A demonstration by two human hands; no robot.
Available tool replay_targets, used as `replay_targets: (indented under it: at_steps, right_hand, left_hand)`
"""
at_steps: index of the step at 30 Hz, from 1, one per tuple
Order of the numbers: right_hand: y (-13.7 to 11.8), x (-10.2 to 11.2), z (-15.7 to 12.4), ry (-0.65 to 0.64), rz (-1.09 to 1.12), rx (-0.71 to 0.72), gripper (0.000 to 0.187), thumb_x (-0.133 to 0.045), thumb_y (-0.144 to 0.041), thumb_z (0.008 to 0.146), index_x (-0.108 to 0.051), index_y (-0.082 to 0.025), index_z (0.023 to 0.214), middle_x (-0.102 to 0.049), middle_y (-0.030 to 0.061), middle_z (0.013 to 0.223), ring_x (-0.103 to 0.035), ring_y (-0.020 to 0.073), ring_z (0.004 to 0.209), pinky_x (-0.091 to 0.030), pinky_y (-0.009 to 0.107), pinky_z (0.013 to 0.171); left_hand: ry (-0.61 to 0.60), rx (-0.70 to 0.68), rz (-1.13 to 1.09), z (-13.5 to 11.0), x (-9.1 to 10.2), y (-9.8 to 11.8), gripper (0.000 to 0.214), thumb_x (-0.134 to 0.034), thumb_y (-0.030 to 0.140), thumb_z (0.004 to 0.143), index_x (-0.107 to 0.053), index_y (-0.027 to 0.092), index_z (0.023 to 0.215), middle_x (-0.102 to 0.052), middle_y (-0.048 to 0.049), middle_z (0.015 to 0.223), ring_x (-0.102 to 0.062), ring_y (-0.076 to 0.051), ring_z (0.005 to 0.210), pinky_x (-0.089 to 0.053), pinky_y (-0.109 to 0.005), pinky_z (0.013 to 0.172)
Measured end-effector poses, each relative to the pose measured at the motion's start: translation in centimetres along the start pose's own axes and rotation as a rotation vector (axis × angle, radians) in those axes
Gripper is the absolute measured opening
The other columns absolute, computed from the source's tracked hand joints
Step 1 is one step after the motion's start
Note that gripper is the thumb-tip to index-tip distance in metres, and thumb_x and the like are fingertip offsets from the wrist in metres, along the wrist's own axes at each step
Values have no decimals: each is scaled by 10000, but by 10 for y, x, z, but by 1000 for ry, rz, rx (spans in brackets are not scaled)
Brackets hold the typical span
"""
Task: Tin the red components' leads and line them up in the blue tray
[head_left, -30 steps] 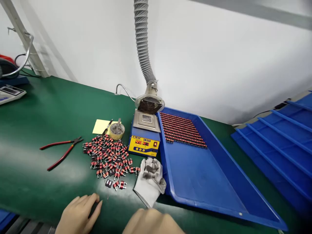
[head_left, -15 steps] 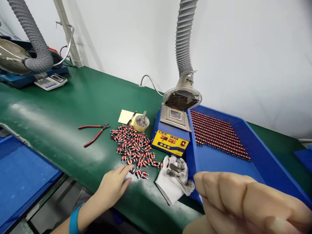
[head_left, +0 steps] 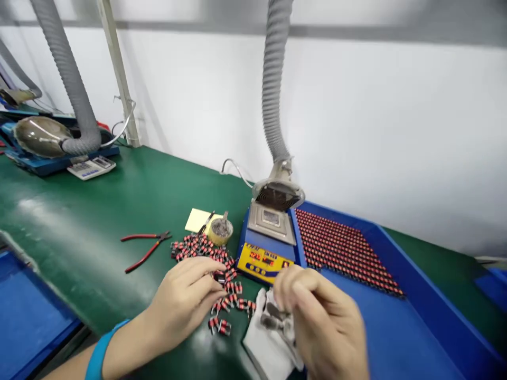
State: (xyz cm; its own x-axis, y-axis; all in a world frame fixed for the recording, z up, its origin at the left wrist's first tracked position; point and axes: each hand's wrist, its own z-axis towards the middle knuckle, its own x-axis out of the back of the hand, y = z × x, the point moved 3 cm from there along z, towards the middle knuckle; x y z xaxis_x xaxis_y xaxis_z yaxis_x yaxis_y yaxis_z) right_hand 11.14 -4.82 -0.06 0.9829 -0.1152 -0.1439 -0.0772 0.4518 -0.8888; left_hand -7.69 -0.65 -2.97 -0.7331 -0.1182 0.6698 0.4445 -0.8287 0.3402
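My left hand (head_left: 186, 295), with a blue wristband (head_left: 103, 348), is over the near side of a loose pile of small red-and-black coil components (head_left: 198, 245) with bent metal legs. A dark-faced coil component (head_left: 219, 277) is between its fingertips and thumb. Above the white work gloves (head_left: 263, 338), my right hand (head_left: 320, 316) is closed, its fingers curled against the thumb and smeared by motion. Whatever those fingers may hold does not show. Two coil components (head_left: 219, 326) lie together on the green tabletop, just in front of the pile.
A blue-and-yellow solder pot (head_left: 265, 253) stands beyond my hands, under a fume hose (head_left: 273, 79). To the right, a blue tray (head_left: 396, 322) bears rows of components (head_left: 348, 248). Red-handled cutters (head_left: 146, 253), a round tub (head_left: 221, 230) and yellow paper (head_left: 196, 219) lie leftward.
My right hand has moved left and away from the camera, from over the tray to above the gloves. My left hand has shifted onto the pile. The view has tilted up.
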Motion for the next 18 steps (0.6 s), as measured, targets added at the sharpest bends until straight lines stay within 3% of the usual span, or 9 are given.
replay_targets:
  at_steps: [2,4,5,7,10,14,18]
  right_hand:
    - [10,0,7,141,88,-45,210,-661,-300,892,-607,-210,710,-550,-29,660,-518,100,609,-433,208,593]
    - [15,-5,11,199,285,-92,119,-752,-333,813,-678,-243,837,-639,-15,797,-605,111,729,-497,196,661]
    - [18,-9,12,209,406,-127,194,-791,-360,768,-701,-259,908,-674,-1,884,-640,126,805,-526,204,698]
    - [22,-12,10,219,615,-223,336,-839,-388,706,-723,-268,998,-711,28,1014,-674,151,922,-559,225,766]
    - [29,-7,6,205,804,-352,304,-859,-329,700,-750,-243,971,-753,40,1022,-705,119,923,-557,194,832]
    - [38,4,7,207,913,-441,276,-861,-219,705,-759,-202,961,-778,33,1013,-721,78,916,-547,131,836]
    - [37,3,11,429,832,-449,314,-905,-210,615,-767,-189,896,-791,41,942,-741,109,836,-588,168,779]
  left_hand:
    - [240,-120,-46,36,13,18,101,-604,135,904,-603,172,810,-747,-53,951,-704,-161,916,-550,-267,867]
    - [387,-167,-118,62,14,35,96,-620,114,890,-624,157,804,-755,-59,912,-711,-141,910,-553,-222,884]
    - [448,-185,-156,71,11,42,94,-623,106,886,-636,148,802,-758,-67,902,-715,-134,903,-557,-203,885]
    - [554,-230,-202,79,-1,52,89,-622,93,882,-656,130,810,-764,-85,887,-726,-133,895,-566,-186,890]
    - [673,-302,-183,79,-23,55,78,-617,81,882,-671,106,833,-774,-116,880,-739,-153,896,-581,-207,900]
    - [671,-342,-151,77,-38,48,57,-628,77,873,-678,102,861,-782,-122,886,-742,-181,935,-587,-249,913]
    - [546,-304,-229,80,-38,38,72,-626,79,865,-658,106,923,-775,-123,937,-734,-171,952,-586,-238,901]
